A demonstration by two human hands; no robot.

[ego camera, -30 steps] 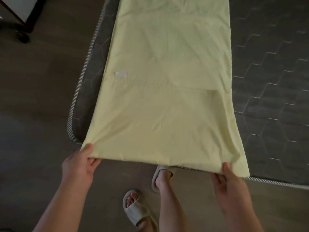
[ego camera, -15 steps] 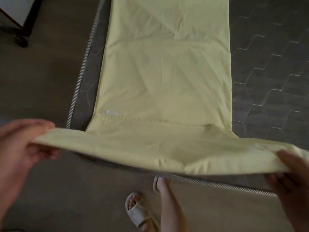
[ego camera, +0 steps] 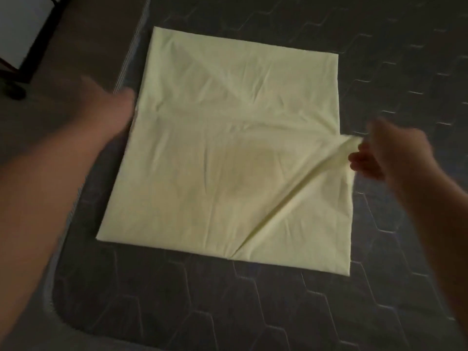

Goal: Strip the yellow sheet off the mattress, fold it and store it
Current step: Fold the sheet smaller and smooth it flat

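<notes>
**While the sheet lies flat on the mattress, one corner is pinched up**

So the yellow sheet is spread on the bare mattress, toward its left side, with its left edge close to the striped piping. It's a folded panel pretty close to square, so I honestly can't call a long axis. The near edge faces the camera and the side edges run away from it. A fold edge crosses it side to side partway down from the far edge, and a top layer covers the nearer part. The cloth looks thin and soft, lightly creased. There's a darker blotch near the middle, and I can't tell if it's shadow or stain.

The right hand has the top layer's right corner pinched between its fingertips and lifted a little. That pulls up a diagonal ridge running down to the near edge. The left hand is at the sheet's left edge by the fold line. It's too blurred to say whether it's gripping or just touching.

The mattress is dark grey, quilted in hexagon stitching, with a rounded near-left corner. Left of it is brown floor, plus some dark-framed furniture with a pale panel.
</notes>
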